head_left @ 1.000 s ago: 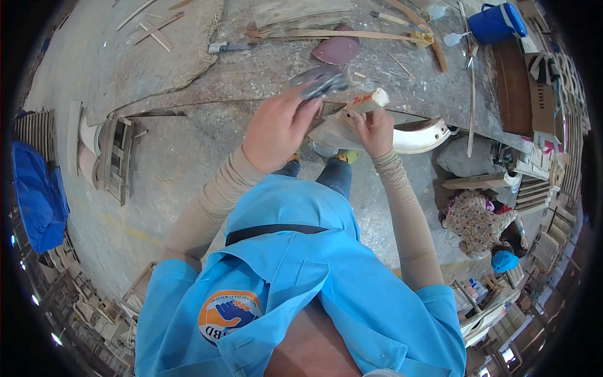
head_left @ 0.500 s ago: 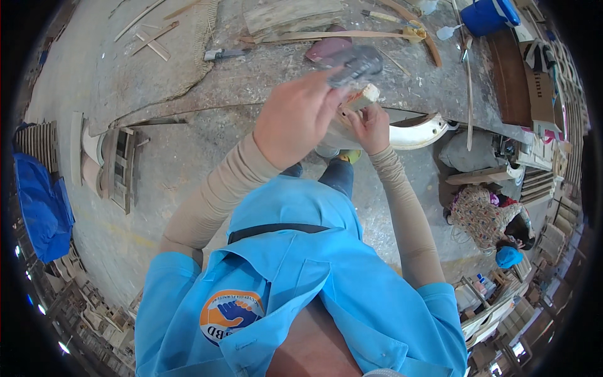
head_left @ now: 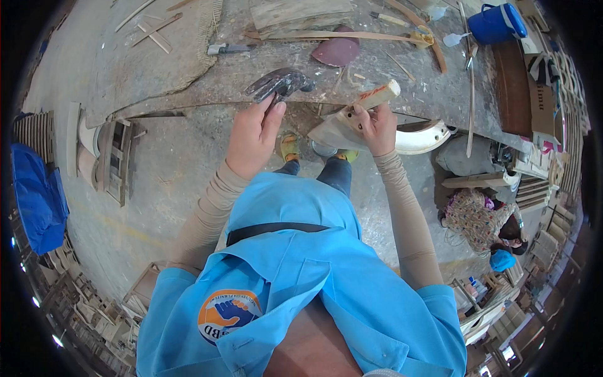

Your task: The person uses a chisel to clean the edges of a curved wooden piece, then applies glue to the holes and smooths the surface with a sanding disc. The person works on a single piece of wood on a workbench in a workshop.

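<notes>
My left hand (head_left: pixel 254 135) is closed around a hammer (head_left: pixel 279 83), whose dark head shows above my fingers near the bench edge. Its handle is mostly hidden by the hand. My right hand (head_left: pixel 379 132) grips a pale wooden block (head_left: pixel 382 94) with red marks on its side. Under that hand lies a curved, pale wooden piece (head_left: pixel 418 140) with dark holes, along the near edge of the workbench (head_left: pixel 163 85). Hammer and block are apart. Whether the block touches the curved piece is hidden by my fingers.
On the bench lie a chisel-like tool (head_left: pixel 229 48), a maroon disc (head_left: pixel 337 53), wooden strips (head_left: pixel 352 36) and a clear bottle (head_left: pixel 453 39). A blue bucket (head_left: pixel 493 25) and a cardboard box (head_left: pixel 543 94) stand at right. A person (head_left: pixel 480 220) crouches at right.
My left hand has swung the hammer left and away from the block, where it was a blur above it. My right hand stays on the block.
</notes>
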Demonstrator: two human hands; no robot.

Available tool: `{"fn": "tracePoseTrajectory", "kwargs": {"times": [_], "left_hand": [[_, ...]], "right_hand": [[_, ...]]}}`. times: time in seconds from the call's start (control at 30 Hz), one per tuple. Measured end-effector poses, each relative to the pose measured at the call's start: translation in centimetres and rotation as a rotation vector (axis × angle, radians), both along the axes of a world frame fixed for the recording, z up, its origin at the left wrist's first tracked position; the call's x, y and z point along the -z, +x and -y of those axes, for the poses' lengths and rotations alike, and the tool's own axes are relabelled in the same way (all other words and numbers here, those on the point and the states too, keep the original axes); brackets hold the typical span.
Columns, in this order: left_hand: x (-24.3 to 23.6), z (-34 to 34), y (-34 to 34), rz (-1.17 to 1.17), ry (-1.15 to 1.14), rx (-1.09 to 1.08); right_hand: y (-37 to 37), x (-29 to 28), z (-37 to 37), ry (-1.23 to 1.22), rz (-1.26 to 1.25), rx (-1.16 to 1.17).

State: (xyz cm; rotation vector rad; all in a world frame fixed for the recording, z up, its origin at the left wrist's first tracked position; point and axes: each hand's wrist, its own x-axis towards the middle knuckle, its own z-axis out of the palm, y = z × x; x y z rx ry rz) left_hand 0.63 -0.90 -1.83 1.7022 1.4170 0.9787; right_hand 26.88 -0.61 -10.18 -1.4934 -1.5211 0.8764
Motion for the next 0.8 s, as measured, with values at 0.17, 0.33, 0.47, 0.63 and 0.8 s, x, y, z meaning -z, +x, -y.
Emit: {"fn": "tracePoseTrajectory", "kwargs": {"times": [0.17,0.33,0.47,0.63,0.8], "left_hand": [[0.0,0.4,-1.0,-0.087,-0.054,0.028],[0.0,0.3,-0.9,-0.068,-0.077,0.032],[0.0,0.2,-0.6,-0.044,-0.055,0.038],[0.1,0.0,-0.2,-0.021,-0.034,0.043],[-0.2,-0.2,0.1,-0.054,-0.02,0.073]], "right_hand": [[-0.1,0.2,0.0,-0.01,-0.014,-0.003],[-0.2,0.3,-0.1,0.043,0.002,0.006],[-0.1,0.6,-0.2,0.06,0.042,-0.003],[-0.1,0.7,-0.2,0.057,0.042,0.0],[-0.3,0.5,-0.3,0.096,0.071,-0.01]]}}
